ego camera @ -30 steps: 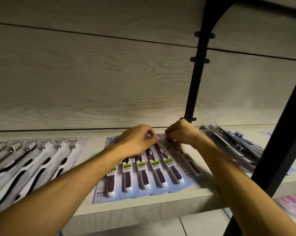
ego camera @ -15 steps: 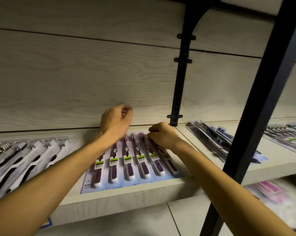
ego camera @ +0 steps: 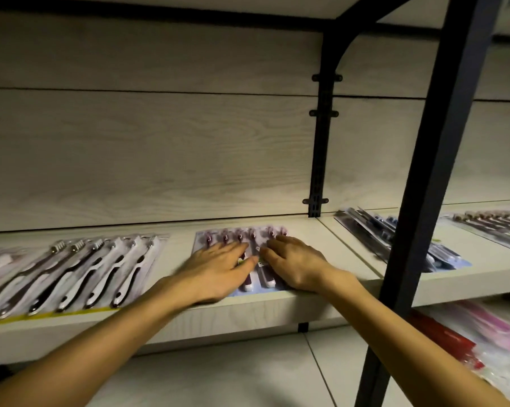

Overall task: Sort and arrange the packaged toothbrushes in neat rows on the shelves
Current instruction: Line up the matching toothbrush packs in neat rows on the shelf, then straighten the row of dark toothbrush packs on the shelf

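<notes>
Both hands lie flat on the purple toothbrush packs (ego camera: 242, 235), which sit side by side on the wooden shelf (ego camera: 330, 242). The left hand (ego camera: 215, 268) has straight fingers and holds nothing. The right hand (ego camera: 295, 261) presses down, fingers a little bent, holding nothing.

Dim, warm light; edges bow, and motion blur perhaps softens the hands.

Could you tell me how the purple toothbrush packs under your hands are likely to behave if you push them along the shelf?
The purple toothbrush packs lie flat and overlapped on the smooth shelf, so they would probably slide easily and fan apart. Their thin glossy blisters look light and somewhat flexible. With the left hand and right hand flat on top, they should move together.
</notes>
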Demonstrator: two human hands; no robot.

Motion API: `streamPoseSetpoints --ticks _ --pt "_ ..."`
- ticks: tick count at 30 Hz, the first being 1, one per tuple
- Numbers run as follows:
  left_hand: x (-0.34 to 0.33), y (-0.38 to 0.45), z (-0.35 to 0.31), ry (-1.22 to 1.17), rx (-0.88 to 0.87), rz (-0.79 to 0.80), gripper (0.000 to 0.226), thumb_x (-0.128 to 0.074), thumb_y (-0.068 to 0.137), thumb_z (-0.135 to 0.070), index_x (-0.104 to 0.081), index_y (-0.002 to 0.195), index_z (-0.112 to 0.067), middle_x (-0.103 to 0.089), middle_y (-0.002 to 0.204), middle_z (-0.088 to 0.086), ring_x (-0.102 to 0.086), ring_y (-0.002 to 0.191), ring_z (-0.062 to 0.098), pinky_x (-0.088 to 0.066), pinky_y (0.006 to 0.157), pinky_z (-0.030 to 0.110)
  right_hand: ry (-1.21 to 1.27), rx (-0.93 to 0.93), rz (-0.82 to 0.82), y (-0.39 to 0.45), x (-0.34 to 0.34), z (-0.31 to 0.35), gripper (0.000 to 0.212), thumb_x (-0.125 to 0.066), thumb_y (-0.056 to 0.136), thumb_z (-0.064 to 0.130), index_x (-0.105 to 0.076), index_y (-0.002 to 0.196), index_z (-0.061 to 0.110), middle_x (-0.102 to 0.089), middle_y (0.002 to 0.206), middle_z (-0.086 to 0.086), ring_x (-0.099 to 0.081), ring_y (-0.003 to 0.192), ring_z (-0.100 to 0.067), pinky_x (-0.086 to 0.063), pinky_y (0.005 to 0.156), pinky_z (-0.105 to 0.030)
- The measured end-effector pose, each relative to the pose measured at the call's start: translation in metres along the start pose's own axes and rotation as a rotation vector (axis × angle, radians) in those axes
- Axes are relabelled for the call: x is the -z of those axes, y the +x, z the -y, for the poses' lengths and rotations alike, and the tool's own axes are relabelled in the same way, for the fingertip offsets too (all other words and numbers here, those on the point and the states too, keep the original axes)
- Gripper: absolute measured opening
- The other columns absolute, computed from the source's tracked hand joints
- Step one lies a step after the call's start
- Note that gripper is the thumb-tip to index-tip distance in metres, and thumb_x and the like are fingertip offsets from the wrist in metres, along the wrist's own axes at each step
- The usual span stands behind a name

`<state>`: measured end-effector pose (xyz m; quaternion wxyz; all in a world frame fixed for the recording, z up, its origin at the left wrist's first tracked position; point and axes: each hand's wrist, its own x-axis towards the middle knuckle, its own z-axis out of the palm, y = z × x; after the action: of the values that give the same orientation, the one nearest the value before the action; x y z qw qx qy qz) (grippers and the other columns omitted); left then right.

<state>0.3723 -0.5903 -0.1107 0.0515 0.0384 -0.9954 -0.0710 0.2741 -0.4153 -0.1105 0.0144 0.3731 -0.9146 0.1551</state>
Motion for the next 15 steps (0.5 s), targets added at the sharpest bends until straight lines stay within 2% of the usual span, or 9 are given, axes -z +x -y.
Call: streamPoseSetpoints --ticks 3,7,9,15 --pt "0.0019 -0.0011 -0.0054 -0.013 0.015 -0.020 0.069 -0.017 0.096 -0.069 -0.020 0.157 -0.036 -0.017 0.165 -0.013 -0.016 0.153 0.015 -0.018 0.120 0.039 -0.046 0.009 0.018 -0.0023 -0.0016 0.0010 0.060 -0.015 0.099 0.054 -0.051 0.138 0.026 -0.040 0.155 -0.005 -0.033 0.144 -0.026 -0.031 0.116 -0.047" --pt "0.0021 0.0013 -0.0100 -0.039 0.036 -0.090 0.060 -0.025 0.099 -0.059 -0.033 0.153 -0.033 -0.030 0.162 -0.008 -0.031 0.147 0.017 -0.030 0.112 0.037 -0.054 0.019 0.020 -0.0008 -0.0014 0.0025 0.054 -0.019 0.105 0.047 -0.043 0.147 0.024 -0.030 0.162 -0.003 -0.023 0.150 -0.024 -0.024 0.120 -0.043" --pt "0.0002 0.0005 -0.0098 -0.052 0.031 -0.094 0.058 -0.025 0.100 -0.057 -0.036 0.151 -0.032 -0.034 0.160 -0.007 -0.034 0.144 0.016 -0.030 0.110 0.037 -0.074 0.017 0.031 -0.0013 -0.0015 0.0037 0.052 -0.020 0.105 0.045 -0.042 0.148 0.023 -0.030 0.162 -0.003 -0.023 0.150 -0.025 -0.025 0.120 -0.044" --pt "-0.0031 0.0000 -0.0087 0.010 0.027 -0.057 0.061 -0.018 0.101 -0.057 -0.028 0.155 -0.032 -0.028 0.163 -0.009 -0.026 0.149 0.016 -0.020 0.118 0.039 -0.155 0.042 0.071 -0.0001 -0.0014 0.0049 0.056 -0.015 0.103 0.047 -0.044 0.144 0.022 -0.031 0.160 -0.006 -0.023 0.150 -0.028 -0.026 0.119 -0.048"
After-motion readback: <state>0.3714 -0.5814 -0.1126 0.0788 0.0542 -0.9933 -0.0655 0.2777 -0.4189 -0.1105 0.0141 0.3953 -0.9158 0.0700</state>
